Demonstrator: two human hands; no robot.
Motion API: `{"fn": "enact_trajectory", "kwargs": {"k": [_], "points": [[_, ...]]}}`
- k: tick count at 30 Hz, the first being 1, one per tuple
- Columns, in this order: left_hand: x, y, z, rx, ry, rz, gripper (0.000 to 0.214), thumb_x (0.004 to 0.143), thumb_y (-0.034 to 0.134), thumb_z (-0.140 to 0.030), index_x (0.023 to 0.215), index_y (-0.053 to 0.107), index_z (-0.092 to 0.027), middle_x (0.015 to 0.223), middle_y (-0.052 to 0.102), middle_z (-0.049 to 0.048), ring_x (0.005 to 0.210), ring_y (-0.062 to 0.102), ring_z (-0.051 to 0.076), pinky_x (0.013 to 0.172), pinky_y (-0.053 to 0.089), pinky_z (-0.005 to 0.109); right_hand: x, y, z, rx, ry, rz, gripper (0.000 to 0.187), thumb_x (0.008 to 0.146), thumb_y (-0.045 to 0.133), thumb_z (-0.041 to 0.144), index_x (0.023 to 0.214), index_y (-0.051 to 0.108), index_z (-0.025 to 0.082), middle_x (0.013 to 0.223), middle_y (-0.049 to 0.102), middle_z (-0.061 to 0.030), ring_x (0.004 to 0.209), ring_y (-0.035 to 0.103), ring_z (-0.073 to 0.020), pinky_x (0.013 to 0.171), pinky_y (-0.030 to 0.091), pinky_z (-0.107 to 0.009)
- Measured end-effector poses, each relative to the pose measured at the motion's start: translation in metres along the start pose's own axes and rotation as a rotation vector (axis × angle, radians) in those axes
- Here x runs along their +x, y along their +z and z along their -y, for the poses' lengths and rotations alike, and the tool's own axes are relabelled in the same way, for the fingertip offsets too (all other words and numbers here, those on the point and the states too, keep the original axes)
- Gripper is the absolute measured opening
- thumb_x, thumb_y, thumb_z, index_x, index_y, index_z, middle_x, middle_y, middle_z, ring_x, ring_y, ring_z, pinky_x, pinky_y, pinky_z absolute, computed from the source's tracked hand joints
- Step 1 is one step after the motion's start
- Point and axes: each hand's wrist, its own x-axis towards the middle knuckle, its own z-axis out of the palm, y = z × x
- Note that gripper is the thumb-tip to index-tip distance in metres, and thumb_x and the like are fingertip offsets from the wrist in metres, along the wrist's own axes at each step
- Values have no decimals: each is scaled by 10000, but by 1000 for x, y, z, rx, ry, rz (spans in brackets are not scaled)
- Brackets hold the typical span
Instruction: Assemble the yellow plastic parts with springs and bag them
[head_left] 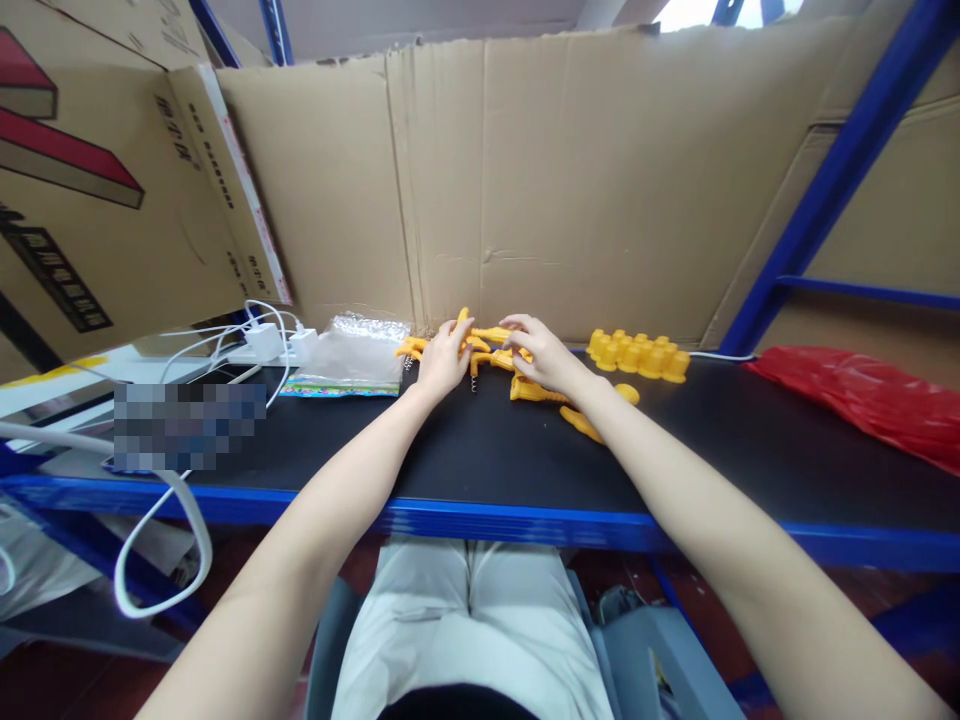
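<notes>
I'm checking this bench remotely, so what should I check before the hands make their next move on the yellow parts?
1. Both hands on the work: left hand and right hand both touch the yellow parts. Ok.
2. Firm hold on any one part: the fingers hide it. Cannot tell.
3. Loose part by the right wrist: it lies well back from the blue edge. Ok.
4. Round pieces: grouped together to the right, apart from both hands. Ok.
5. Cables: to the left, beyond the clear bag, away from the hands. Ok.
</notes>
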Motion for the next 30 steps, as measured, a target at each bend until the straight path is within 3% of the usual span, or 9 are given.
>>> {"fn": "enact_trajectory", "kwargs": {"k": [5, 9, 13, 17, 24, 30], "points": [[0, -1, 3, 55, -79, 128, 312, 816, 534, -278, 1121, 553, -215, 1040, 634, 71, 971, 590, 220, 835, 454, 335, -1, 0, 3, -54, 12, 41, 223, 763, 391, 48, 858, 549, 175, 1134, 525, -129, 1046, 492, -220, 876, 422, -405], [1, -8, -2, 92, -81, 102, 241, 807, 530, -294, 1035, 574, -227, 967, 658, 48, 918, 608, 212, 783, 455, 309, 2, -5, 10, -132, 131, 105, 197, 792, 466, 154, 970, 549, 165, 1082, 582, -122, 985, 522, -232, 847, 394, -377], [0, -13, -9, 162, -53, 124, 268, 789, 543, -306, 1046, 566, -232, 919, 670, 43, 872, 621, 215, 741, 451, 299, 2, -5, 14, -194, 289, 247, 269, 861, 457, 311, 1060, 563, 165, 1059, 633, -113, 969, 555, -245, 848, 342, -377], [-2, -12, -16, 210, -43, 179, 289, 774, 547, -282, 1058, 578, -237, 958, 675, 47, 898, 625, 228, 756, 447, 309, 2, -4, 13, -214, 367, 386, 240, 878, 443, 315, 1023, 571, 174, 1032, 655, -96, 897, 586, -232, 811, 310, -364], [-1, -12, -22, 222, -83, 202, 293, 794, 529, -310, 1072, 579, -232, 899, 678, 50, 888, 627, 235, 753, 449, 314, 3, -7, 12, -275, 319, 309, 179, 839, 491, 280, 986, 506, 179, 957, 654, -94, 870, 575, -230, 771, 290, -334], [-2, -14, -22, 229, -81, 221, 310, 772, 543, -272, 1073, 592, -221, 941, 675, 63, 929, 622, 250, 769, 445, 321, 3, -5, 15, -228, 419, 438, 256, 903, 407, 338, 1037, 553, 176, 1060, 646, -107, 954, 573, -245, 799, 314, -353]]}}
